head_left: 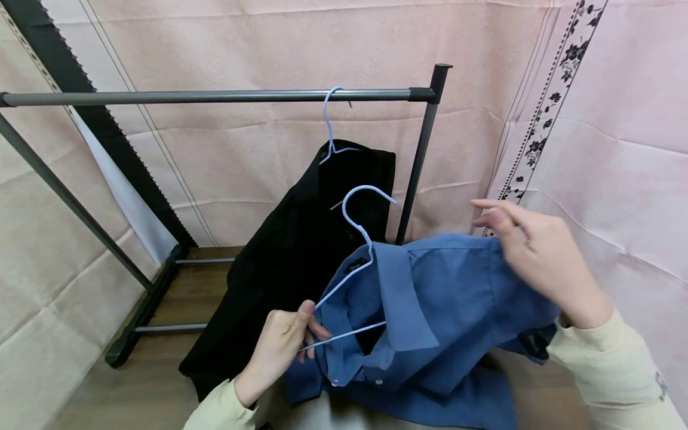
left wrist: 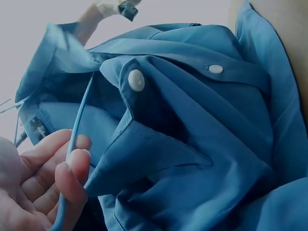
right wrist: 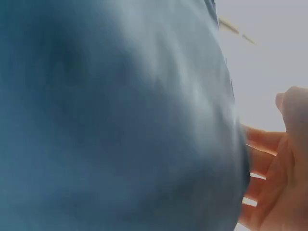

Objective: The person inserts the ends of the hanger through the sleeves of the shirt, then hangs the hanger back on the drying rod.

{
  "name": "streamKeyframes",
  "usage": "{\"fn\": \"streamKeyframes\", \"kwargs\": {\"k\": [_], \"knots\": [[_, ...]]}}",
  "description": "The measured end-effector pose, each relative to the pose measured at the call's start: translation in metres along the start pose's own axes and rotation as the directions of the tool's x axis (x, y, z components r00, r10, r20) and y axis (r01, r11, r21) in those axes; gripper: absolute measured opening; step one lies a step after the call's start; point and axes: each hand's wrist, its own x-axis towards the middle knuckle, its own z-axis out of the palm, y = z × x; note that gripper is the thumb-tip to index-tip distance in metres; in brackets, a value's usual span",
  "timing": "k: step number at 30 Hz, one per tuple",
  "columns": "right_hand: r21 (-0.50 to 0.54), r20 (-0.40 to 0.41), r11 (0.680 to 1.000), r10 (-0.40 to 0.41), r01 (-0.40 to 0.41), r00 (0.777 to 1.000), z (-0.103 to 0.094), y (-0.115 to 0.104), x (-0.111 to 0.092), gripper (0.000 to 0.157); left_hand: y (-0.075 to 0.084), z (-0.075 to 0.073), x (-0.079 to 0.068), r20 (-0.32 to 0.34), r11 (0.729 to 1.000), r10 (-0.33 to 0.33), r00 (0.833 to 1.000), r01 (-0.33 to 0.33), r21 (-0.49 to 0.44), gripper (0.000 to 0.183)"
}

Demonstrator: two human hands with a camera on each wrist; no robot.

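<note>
A blue button-up shirt [head_left: 451,292] hangs partly on a light-blue hanger [head_left: 344,282]. One end of the hanger runs inside the collar, and its hook points up. The other end sticks out at the neck opening, where my left hand [head_left: 285,340] grips it. In the left wrist view, fingers [left wrist: 72,183] curl round the hanger wire beside the white-buttoned collar. My right hand [head_left: 543,257] is at the shirt's far shoulder and sleeve, fingers loosely extended. The right wrist view shows those fingers [right wrist: 262,159] against the fabric's edge, with no pinch visible; their tips are partly hidden.
Behind the shirt, a black garment [head_left: 290,251] hangs on another light-blue hanger [head_left: 329,119] from the dark metal rail [head_left: 215,97]. The rack's upright [head_left: 421,161] stands to its right, its foot [head_left: 145,316] at lower left. Pale pink cloth [head_left: 258,48] covers the background.
</note>
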Motion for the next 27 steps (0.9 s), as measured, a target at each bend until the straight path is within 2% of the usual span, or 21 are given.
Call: {"fn": "streamKeyframes", "kwargs": {"k": [3,5,8,10,13,15,17,21,27], "knots": [[0.085,0.101,0.989,0.114,-0.122,0.988,-0.009,0.031,-0.008,0.038,0.001,0.0,-0.001,0.015,1.0,-0.001,1.0,0.001,-0.003,0.059],[0.134,0.197,0.974,0.155,-0.183,0.968,-0.011,0.049,-0.014,0.044,0.002,0.0,-0.001,0.017,1.0,-0.002,1.0,0.002,-0.004,0.06],[0.207,0.329,0.953,0.144,-0.22,0.933,-0.01,0.068,-0.025,0.053,0.003,-0.001,-0.001,0.008,1.0,-0.004,1.0,0.004,-0.003,0.06],[0.253,0.376,0.941,0.117,-0.223,0.919,-0.008,0.077,-0.032,0.055,0.003,-0.002,-0.001,0.006,1.0,-0.005,1.0,0.005,0.0,0.06],[0.329,0.358,0.924,0.07,-0.196,0.931,-0.004,0.084,-0.041,0.052,0.002,-0.003,-0.001,0.011,1.0,-0.009,1.0,0.009,-0.001,0.06],[0.345,0.315,0.92,0.073,-0.186,0.946,-0.001,0.086,-0.045,0.049,0.002,-0.004,0.0,0.015,1.0,-0.019,1.0,0.019,0.001,0.06],[0.341,0.257,0.922,0.095,-0.182,0.962,0.002,0.087,-0.046,0.048,0.002,-0.006,0.0,0.016,1.0,-0.031,0.999,0.031,0.006,0.061],[0.279,0.173,0.946,0.121,-0.167,0.977,0.004,0.081,-0.041,0.049,0.004,-0.009,0.0,0.01,0.998,-0.035,0.999,0.034,0.056,0.059],[0.218,0.126,0.976,-0.02,-0.008,0.992,0.013,0.054,-0.025,0.042,0.008,-0.005,-0.001,0.022,0.987,0.02,1.0,-0.024,0.156,0.057]]}}
